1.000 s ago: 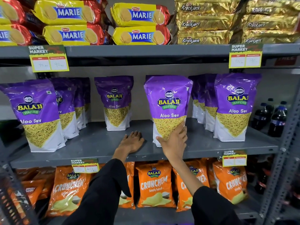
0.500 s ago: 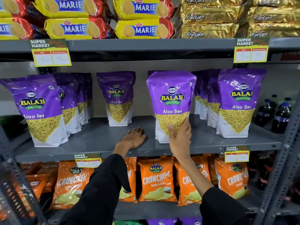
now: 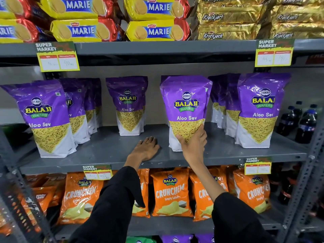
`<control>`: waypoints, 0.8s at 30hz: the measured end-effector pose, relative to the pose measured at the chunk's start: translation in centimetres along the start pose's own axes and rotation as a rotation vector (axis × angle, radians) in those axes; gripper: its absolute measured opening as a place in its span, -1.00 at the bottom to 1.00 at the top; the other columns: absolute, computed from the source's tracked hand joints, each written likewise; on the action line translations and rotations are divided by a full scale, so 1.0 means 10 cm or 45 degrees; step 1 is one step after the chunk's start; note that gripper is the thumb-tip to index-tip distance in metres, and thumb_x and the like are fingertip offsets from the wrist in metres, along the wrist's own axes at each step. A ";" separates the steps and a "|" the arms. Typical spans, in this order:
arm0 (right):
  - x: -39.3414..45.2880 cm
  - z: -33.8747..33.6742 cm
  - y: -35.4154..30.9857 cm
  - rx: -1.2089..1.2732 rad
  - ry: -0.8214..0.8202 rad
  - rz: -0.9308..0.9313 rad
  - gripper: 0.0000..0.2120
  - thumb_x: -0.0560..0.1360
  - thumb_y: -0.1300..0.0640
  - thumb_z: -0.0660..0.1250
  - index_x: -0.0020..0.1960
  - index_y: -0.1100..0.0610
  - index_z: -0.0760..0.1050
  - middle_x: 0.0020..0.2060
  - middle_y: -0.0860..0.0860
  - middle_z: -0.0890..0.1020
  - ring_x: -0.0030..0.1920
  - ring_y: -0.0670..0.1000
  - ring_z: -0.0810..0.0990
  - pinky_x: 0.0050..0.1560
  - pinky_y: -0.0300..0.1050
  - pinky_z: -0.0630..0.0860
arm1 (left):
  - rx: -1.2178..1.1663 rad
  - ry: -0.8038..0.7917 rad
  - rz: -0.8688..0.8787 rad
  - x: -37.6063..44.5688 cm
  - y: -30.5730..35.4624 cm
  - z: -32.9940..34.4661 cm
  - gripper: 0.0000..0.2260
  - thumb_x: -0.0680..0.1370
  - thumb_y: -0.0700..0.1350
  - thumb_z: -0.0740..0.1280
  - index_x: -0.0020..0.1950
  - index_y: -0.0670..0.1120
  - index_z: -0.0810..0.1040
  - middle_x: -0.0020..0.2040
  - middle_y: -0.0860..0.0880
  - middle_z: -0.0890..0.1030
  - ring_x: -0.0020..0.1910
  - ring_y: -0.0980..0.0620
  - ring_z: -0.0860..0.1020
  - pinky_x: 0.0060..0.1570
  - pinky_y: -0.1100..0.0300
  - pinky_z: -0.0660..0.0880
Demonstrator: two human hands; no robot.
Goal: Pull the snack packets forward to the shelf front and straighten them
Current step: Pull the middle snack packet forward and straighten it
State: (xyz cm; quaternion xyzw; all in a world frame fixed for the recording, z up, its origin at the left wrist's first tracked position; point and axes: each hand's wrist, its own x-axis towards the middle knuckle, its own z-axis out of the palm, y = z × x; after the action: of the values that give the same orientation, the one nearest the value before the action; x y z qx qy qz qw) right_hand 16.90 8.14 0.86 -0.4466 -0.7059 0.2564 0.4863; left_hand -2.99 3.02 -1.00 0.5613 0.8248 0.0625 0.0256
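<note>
Purple Aloo Sev packets stand on the grey middle shelf (image 3: 108, 148). My right hand (image 3: 193, 146) grips the lower front of the centre packet (image 3: 185, 104), which stands upright near the shelf front. My left hand (image 3: 146, 149) lies flat, palm down, on the bare shelf just left of that packet and holds nothing. Another packet (image 3: 129, 104) stands alone further back, near the rear wall. A left row begins with a front packet (image 3: 45, 116) and several behind it. The right front packet (image 3: 259, 109) also has several behind it.
Marie biscuit packs (image 3: 80, 30) and gold Krackjack packs (image 3: 228, 18) fill the shelf above. Orange Crunchem bags (image 3: 171, 193) stand on the shelf below. Dark cola bottles (image 3: 305, 125) are at the far right. Yellow price tags (image 3: 57, 58) hang from the shelf edges.
My right hand has shifted up the centre packet's lower front, thumb now on its left side. The packet stays near the front. My left hand has stayed flat on the shelf.
</note>
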 end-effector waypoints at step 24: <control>0.04 0.00 0.00 -0.018 -0.054 -0.039 0.14 0.31 -0.48 0.22 0.62 0.17 -0.11 0.50 0.25 0.20 0.45 0.34 0.27 0.26 0.35 0.43 | -0.034 0.023 0.006 -0.06 0.03 -0.02 -0.46 0.69 0.10 -0.09 0.64 -0.09 0.04 0.67 -0.09 0.02 0.65 -0.05 -0.02 0.58 -0.04 -0.08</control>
State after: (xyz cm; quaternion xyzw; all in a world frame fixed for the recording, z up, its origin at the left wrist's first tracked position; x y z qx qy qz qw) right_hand 16.81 8.56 1.01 -0.4336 -0.7246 0.2532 0.4720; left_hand -2.53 2.52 -0.76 0.5623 0.8228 0.0785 0.0255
